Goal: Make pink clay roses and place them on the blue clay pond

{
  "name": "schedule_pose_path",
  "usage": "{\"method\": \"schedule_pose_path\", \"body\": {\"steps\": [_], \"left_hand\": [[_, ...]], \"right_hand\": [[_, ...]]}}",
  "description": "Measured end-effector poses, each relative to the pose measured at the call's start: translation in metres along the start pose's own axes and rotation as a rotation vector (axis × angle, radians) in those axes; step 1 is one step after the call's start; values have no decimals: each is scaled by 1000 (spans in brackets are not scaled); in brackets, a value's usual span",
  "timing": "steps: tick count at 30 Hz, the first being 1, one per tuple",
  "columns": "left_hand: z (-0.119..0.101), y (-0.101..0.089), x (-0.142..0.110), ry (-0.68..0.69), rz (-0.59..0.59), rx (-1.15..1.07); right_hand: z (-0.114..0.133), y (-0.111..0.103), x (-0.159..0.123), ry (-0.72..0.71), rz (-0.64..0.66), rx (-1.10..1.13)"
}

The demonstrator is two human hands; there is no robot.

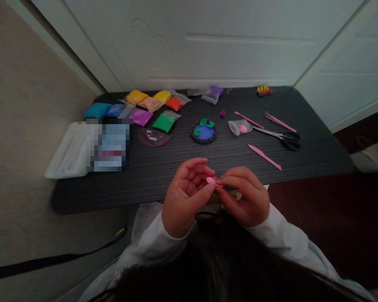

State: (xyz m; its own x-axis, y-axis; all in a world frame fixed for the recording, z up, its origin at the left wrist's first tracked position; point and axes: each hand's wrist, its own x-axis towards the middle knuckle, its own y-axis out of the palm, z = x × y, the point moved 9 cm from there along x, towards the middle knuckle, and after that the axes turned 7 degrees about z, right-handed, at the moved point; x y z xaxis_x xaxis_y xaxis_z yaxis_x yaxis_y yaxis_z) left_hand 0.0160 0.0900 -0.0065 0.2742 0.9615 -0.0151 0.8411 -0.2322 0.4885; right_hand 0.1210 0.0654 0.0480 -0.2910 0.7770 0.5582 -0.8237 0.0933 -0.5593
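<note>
A small, flattened piece of pink clay (pixel 211 180) is pinched between my two hands, just past the table's near edge. My left hand (pixel 183 199) grips one side of it with thumb and forefinger, the other fingers curled loosely. On the opposite side, my right hand (pixel 247 193) closes its fingertips on the piece; part of the clay is hidden there. Beyond my hands lies a round clay pond (pixel 205 133) with a blue surface, a brown beaded rim and green leaf shapes. To its right sits an opened bag (pixel 234 127) holding more pink clay (pixel 242 129).
Right on the dark table (pixel 182 163) lie a pink clay knife (pixel 264 157), scissors (pixel 280 135), a pink stick tool (pixel 248 119) and pink tweezers (pixel 280 121). Coloured clay bags (pixel 166 121), a protractor (pixel 155 137) and a white tray (pixel 74 149) are left. A purple clay bit (pixel 222 113) sits behind.
</note>
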Motion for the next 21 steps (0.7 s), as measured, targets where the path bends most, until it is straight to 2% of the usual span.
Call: {"method": "schedule_pose_path", "body": {"steps": [21], "left_hand": [[0, -4, 0, -2, -21, 46]], "right_hand": [[-1, -1, -1, -4, 14, -2]]}}
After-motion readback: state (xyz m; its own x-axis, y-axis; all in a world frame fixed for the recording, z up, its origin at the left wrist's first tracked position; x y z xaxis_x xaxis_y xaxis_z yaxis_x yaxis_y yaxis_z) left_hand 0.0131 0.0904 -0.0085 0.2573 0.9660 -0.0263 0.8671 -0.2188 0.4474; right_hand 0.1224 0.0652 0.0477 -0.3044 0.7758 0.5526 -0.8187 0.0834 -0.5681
